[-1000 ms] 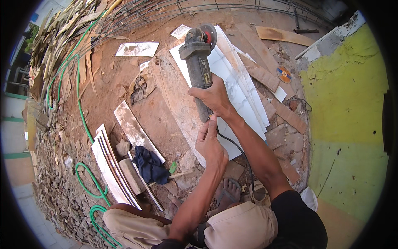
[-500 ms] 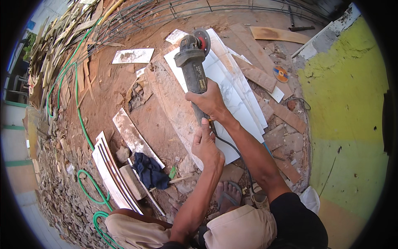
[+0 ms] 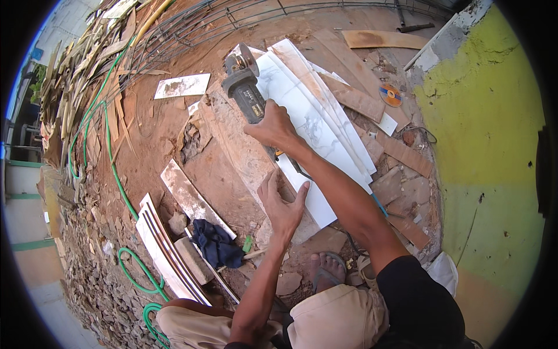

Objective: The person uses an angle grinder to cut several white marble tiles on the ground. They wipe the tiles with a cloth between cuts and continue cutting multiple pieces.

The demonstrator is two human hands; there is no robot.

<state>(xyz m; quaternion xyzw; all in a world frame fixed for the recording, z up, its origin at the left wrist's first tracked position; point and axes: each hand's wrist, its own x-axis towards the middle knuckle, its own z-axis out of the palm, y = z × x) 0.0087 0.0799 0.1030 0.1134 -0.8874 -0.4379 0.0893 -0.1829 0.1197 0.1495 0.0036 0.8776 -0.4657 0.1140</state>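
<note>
My right hand (image 3: 272, 125) is closed around the body of a black angle grinder (image 3: 250, 99). The grinder's disc (image 3: 250, 60) is at the far end, above the left edge of a stack of white marbled tiles (image 3: 308, 110). Below the grinder's rear end, my left hand (image 3: 282, 203) is off the tool, its thumb and fingers apart with nothing between them. The grinder's cord leaves its rear and passes mostly behind my right forearm. Under the tiles lies a worn, dusty board or slab (image 3: 232, 139).
Tile strips (image 3: 170, 247) lean at lower left beside a dark blue cloth (image 3: 216, 243). A green hose (image 3: 116, 174) runs down the left. Rebar (image 3: 244, 20) crosses the far side. A loose cutting disc (image 3: 390, 95) lies by the yellow-green wall (image 3: 482, 134). Broken tiles surround the stack.
My left hand has let go of the grinder's rear end and opened. My right hand has moved the grinder left, toward the edge of the tile stack, tilting its head leftward.
</note>
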